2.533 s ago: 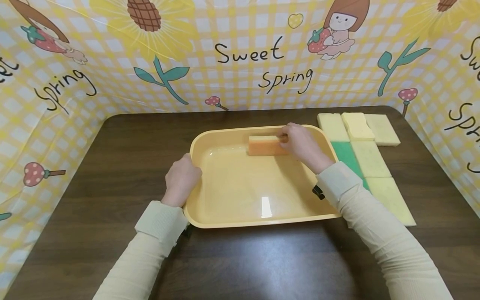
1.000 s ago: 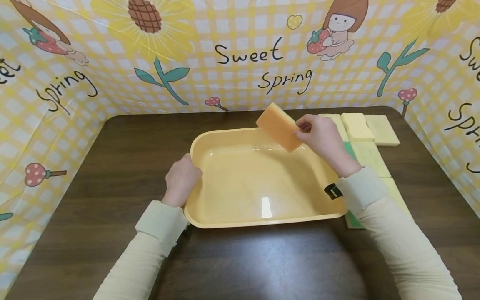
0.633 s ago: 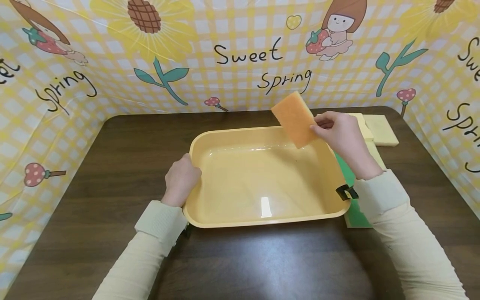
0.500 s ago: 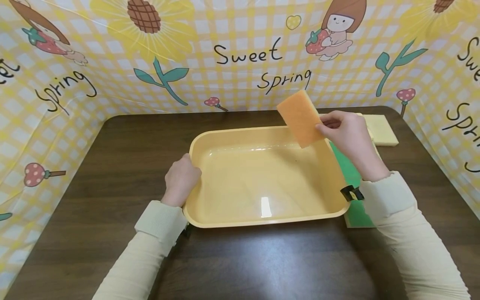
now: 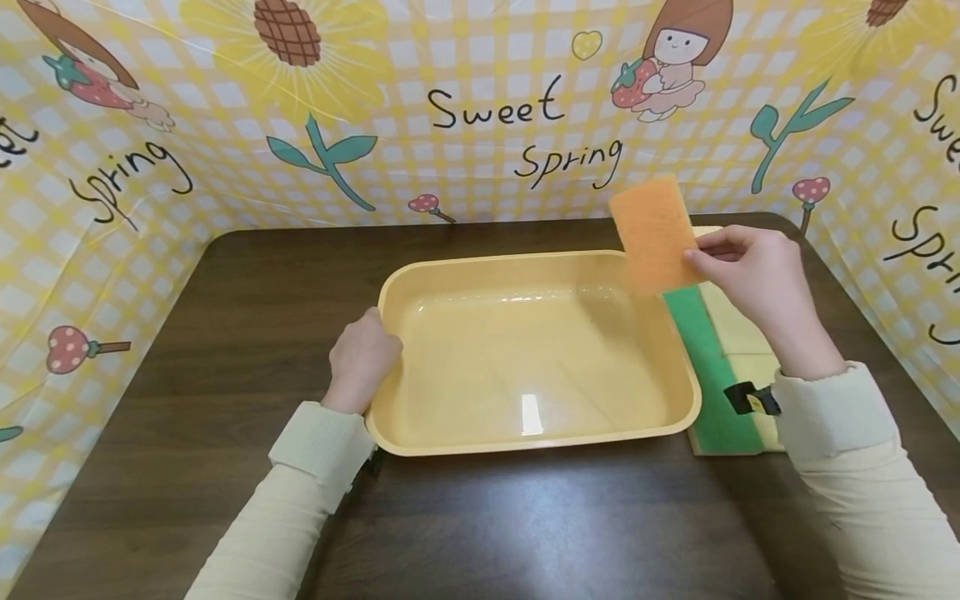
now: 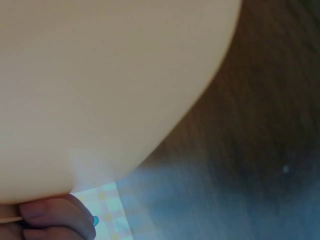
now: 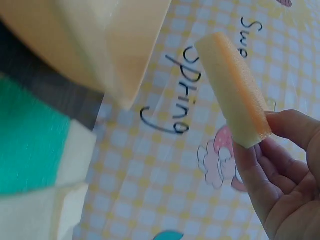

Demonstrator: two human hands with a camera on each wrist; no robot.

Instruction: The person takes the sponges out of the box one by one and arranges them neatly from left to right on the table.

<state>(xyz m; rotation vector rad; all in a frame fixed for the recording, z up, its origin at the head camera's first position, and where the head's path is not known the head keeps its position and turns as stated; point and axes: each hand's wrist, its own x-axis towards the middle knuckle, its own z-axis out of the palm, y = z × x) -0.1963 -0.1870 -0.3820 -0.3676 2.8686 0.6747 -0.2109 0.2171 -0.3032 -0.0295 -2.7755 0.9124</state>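
Observation:
My right hand (image 5: 765, 287) pinches a scouring sponge (image 5: 654, 235) by one edge, thumb on its orange face. It hangs in the air over the tray's far right corner. In the right wrist view the sponge (image 7: 231, 90) shows a pale yellow layer behind the orange one. My left hand (image 5: 365, 360) grips the left rim of a shallow yellow tray (image 5: 517, 367), which has nothing inside. The left wrist view has the tray's outer side (image 6: 110, 85) filling much of the picture, with curled fingertips (image 6: 57, 215) at its edge.
To the right of the tray lie several flat sponges, one with a green face (image 5: 708, 375) up, others pale yellow (image 5: 738, 321); my right arm partly covers them. A dark wooden table (image 5: 247, 333) carries everything. A checked yellow cloth (image 5: 480, 50) stands behind and at both sides.
My right hand has lifted the orange sponge out of the tray and carried it to the right, turning it more upright. My left hand and the tray have stayed put.

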